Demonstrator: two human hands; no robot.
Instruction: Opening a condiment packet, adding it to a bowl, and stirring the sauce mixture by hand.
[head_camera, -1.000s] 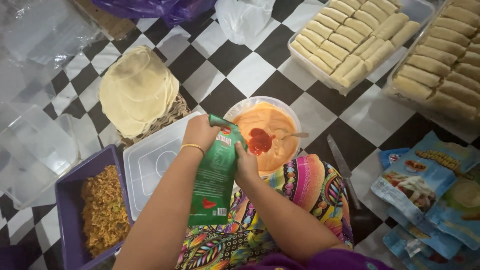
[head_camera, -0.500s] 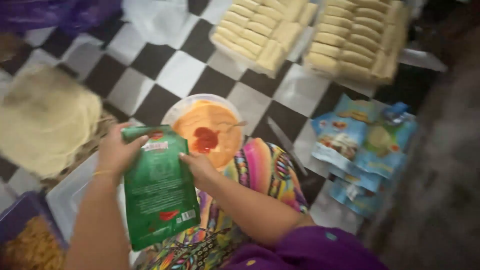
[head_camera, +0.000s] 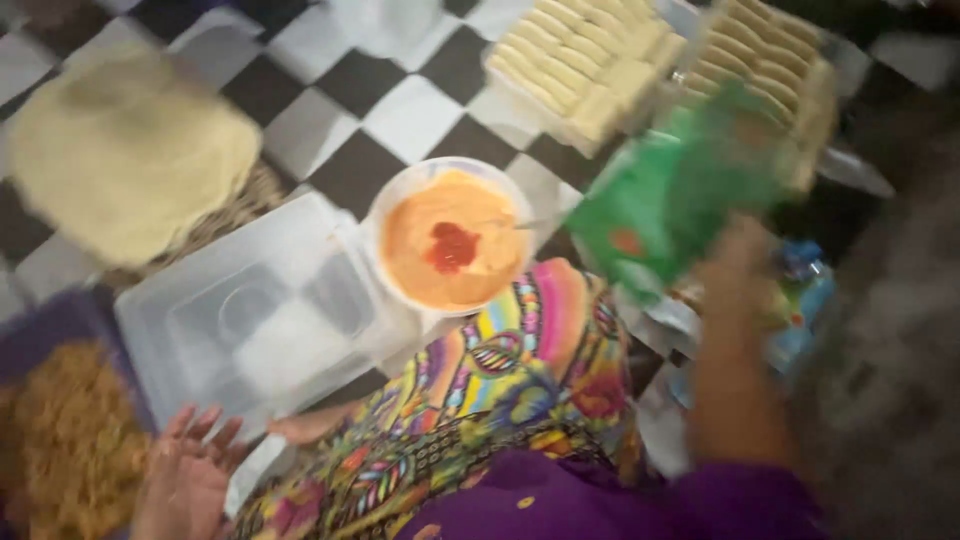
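Above the checkered floor, we are gripping a green sauce pouch (head_camera: 670, 205) in our right hand (head_camera: 735, 265), swinging it beside the bowl of orange dip (head_camera: 450, 240). Our left hand (head_camera: 190, 470) is resting open-fingered near the clear lid (head_camera: 260, 320).

I'm seeing the right hand (head_camera: 735, 265) and its green packet (head_camera: 672, 195) smearing into blur; the left hand (head_camera: 190, 478) is running off the bottom edge.
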